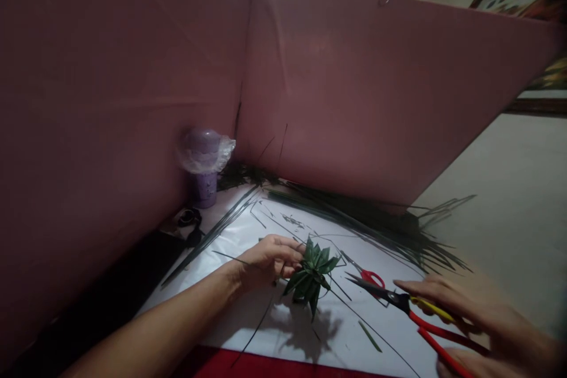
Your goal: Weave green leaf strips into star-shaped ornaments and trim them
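Note:
My left hand is closed on the stem side of a dark green leaf rosette, held above the white table surface and casting a shadow on it. Thin dark strands stick out around the hand. At the right, my right hand holds large scissors with red handles and a yellow part. Their dark blades are slightly apart and point left at the rosette, with a gap between. Behind these blades, smaller red-handled scissors lie on the table.
Long dark green strips lie along the back right, more at the left. A purple cup with plastic wrap stands at the back left. Pink panels enclose the back and left. A short green piece lies near the front.

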Tool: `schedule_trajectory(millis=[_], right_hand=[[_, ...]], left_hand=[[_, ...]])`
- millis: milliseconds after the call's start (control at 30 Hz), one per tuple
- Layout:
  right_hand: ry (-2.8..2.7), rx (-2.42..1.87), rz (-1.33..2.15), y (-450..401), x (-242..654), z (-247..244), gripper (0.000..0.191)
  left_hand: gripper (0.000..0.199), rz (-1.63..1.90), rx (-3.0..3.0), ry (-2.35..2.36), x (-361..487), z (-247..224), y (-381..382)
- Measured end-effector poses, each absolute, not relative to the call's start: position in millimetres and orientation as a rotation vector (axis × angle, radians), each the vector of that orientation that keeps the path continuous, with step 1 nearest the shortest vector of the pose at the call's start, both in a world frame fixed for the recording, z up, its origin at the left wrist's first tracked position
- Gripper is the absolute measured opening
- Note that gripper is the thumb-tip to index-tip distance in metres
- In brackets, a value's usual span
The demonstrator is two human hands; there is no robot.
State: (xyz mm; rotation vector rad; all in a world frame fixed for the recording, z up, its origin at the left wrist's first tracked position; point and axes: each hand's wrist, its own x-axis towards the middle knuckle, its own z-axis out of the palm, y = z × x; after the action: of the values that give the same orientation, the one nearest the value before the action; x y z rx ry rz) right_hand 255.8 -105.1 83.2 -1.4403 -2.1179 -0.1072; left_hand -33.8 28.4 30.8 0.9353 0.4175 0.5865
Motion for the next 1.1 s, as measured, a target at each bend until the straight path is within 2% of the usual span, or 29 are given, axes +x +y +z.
schedule_trajectory(millis=[67, 133, 267, 533, 800, 1100], right_hand=[[-2.337, -1.401, 0.014, -100, 247, 94, 0.050], [-2.380, -1.387, -0.011, -96, 238, 100, 0.054], [-2.390, -1.389, -0.181, -90, 222, 97, 0.046], [-2.387, -1.410, -0.311, -82, 212, 98, 0.027], [-2.509, -1.313, -0.615, -81, 207, 95, 0.026], [-2.530, -1.245, -0.722, -83, 205, 95, 0.027]], left_hand=[[0.020, 0.577, 0.943, 0.417, -34, 32, 27], [0.020, 0.573, 0.941, 0.409, -34, 33, 27], [0.023, 0.578, 0.931, 0.396, -35, 33, 26], [0.027, 0.569, 0.939, 0.419, -36, 35, 25], [0.028, 0.563, 0.936, 0.424, -34, 31, 27], [0.024, 0.567, 0.956, 0.440, -34, 32, 26]])
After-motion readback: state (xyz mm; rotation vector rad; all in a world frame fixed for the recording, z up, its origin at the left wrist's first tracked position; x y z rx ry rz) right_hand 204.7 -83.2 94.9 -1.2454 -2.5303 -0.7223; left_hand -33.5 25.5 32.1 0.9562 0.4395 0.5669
